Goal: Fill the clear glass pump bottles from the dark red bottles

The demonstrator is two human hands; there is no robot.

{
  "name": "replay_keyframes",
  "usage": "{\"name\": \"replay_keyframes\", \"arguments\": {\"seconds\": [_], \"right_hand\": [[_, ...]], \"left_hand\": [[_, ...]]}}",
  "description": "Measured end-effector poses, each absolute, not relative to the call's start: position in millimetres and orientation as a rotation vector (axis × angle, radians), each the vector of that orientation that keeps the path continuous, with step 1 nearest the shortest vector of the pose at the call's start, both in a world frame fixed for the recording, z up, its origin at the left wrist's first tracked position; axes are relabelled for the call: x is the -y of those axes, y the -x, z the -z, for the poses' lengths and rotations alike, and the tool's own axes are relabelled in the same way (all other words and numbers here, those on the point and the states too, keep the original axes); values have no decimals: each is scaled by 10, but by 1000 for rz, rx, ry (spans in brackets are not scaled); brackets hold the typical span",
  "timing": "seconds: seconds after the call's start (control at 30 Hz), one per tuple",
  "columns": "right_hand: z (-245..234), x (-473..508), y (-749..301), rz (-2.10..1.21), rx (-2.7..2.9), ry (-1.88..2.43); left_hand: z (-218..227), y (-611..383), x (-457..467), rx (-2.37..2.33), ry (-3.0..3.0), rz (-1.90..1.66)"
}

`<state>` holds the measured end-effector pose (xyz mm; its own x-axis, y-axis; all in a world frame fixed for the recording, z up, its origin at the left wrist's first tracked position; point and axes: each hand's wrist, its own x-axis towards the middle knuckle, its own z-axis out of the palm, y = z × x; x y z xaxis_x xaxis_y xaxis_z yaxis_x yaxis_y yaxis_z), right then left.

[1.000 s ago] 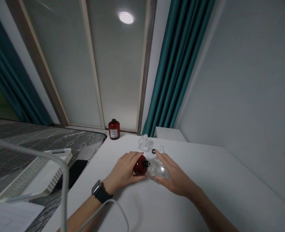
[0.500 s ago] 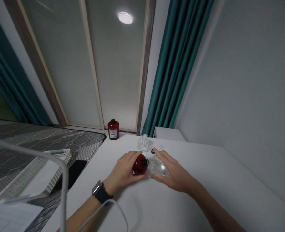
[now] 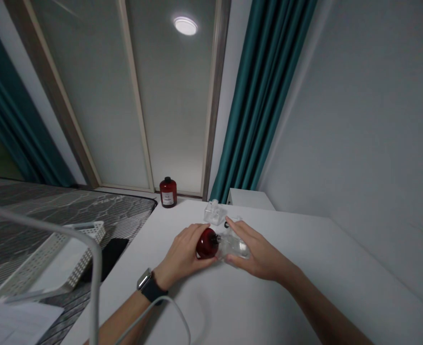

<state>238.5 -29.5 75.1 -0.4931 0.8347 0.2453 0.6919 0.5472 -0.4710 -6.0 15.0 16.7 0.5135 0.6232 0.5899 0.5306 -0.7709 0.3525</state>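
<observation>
Right hand (image 3: 257, 251) edged upward, gripping clear bottle (image 3: 234, 245), left hand (image 3: 182, 254) clutching red bottle (image 3: 207, 243) (necks meeting)

No legible txt anywhere. Only candidate: white label on dark red jar (image 3: 168, 191), just beyond table (image 3: 304, 268) far-left corner, print too small/blurred to read. Mid-table, red bottle (image 3: 207, 243) & clear bottle (image 3: 237, 247): no readable marks.

Glossy red bottle (image 3: 207, 243), matt table (image 3: 304, 268)

Single head-worn view, facing forward and slightly down, close over white table (image 3: 322, 258), curtains (image 3: 261, 96) and window (image 3: 175, 120) beyond
</observation>
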Motion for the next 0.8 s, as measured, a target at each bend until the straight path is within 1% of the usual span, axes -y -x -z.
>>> {"name": "replay_keyframes", "arguments": {"seconds": [0.33, 0.8], "right_hand": [[-799, 280, -2385, -420, 2364, 1239], [-880, 271, -2363, -395, 2386, 1212]], "left_hand": [[-158, 42, -150, -981, -2575, -1166], [-149, 40, -148, -998, -2574, -1142]]}}
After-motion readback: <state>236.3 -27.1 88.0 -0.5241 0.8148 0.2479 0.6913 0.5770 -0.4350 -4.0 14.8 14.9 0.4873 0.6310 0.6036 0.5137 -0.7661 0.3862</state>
